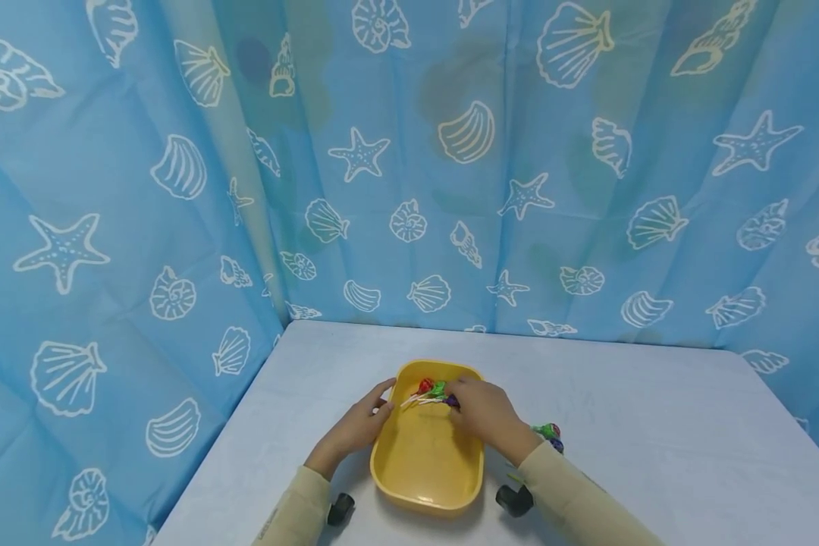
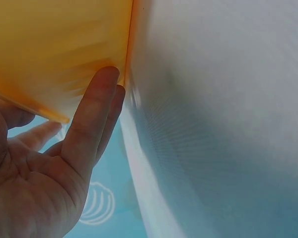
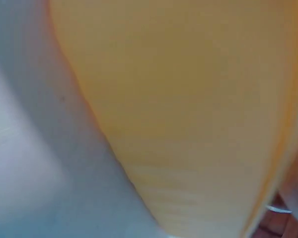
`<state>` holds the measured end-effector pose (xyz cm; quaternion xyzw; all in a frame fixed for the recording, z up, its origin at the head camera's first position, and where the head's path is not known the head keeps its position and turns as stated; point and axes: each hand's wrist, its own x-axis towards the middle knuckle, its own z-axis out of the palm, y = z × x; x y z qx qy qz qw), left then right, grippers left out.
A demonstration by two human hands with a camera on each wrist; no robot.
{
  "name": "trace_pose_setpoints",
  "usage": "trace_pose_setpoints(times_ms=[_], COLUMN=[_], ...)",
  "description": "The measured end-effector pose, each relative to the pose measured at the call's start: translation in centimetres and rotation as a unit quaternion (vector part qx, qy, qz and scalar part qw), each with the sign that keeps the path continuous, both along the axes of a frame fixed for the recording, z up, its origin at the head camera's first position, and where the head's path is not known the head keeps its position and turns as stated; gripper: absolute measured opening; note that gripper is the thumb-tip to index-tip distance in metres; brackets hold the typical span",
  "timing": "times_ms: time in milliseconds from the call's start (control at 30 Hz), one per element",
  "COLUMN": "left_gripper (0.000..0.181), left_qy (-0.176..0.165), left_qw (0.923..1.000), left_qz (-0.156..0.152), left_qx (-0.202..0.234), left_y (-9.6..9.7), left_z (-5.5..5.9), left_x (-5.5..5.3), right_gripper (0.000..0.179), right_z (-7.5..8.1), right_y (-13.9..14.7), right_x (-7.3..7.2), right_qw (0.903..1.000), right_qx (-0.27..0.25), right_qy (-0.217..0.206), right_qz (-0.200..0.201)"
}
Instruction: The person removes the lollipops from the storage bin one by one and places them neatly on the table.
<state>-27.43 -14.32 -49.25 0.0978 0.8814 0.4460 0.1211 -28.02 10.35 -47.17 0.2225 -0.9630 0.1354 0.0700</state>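
A yellow plastic tub (image 1: 426,462) stands on the table, with a few wrapped lollipops lying at its far end. Among them are a red lollipop (image 1: 425,385) and a green lollipop (image 1: 438,389), white sticks pointing left. My right hand (image 1: 481,409) reaches over the tub's right rim, fingertips at a dark purple lollipop (image 1: 453,400) that it pinches by the head. The tub's wall hides most of that hand in the right wrist view. My left hand (image 1: 362,421) rests at the left side of the tub; its fingers (image 2: 89,116) lie straight against the outer wall.
More lollipops (image 1: 548,431) lie on the white table (image 1: 655,447) right of the tub, partly covered by my right forearm. Dark wrist-camera pieces (image 1: 515,500) show beside both sleeves. A blue shell-patterned curtain (image 1: 409,152) hangs behind and to the left.
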Motion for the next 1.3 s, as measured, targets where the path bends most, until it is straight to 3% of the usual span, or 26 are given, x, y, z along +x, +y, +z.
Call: trace_pose_setpoints(times_ms=[200, 400, 533, 800, 1300], left_gripper=[0.052, 0.052, 0.052, 0.052, 0.052], left_qy=[0.001, 0.003, -0.001, -0.013, -0.008], left_qw=[1.0000, 1.0000, 1.0000, 0.9997, 0.9997], left_qz=[-0.002, 0.000, 0.003, 0.018, 0.019], left_qx=[0.004, 0.001, 0.001, -0.013, -0.010], left_y=[0.0, 0.0, 0.0, 0.4, 0.3], left_z=[0.1, 0.1, 0.1, 0.1, 0.0], left_x=[0.1, 0.0, 0.0, 0.0, 0.1], right_gripper=[0.026, 0.026, 0.028, 0.032, 0.032], right_z=[0.8, 1.3, 0.9, 0.5, -0.7], right_y=[2.6, 6.3, 8.9, 13.5, 16.7], right_x=[1.2, 2.9, 4.0, 6.2, 7.3], right_qw=[0.9900, 0.9753, 0.9698, 0.9666, 0.9682], right_qx=[-0.138, -0.204, -0.210, -0.192, -0.167], right_qy=[0.018, 0.069, 0.085, 0.068, 0.071], right_qz=[-0.021, -0.048, -0.091, -0.156, -0.172])
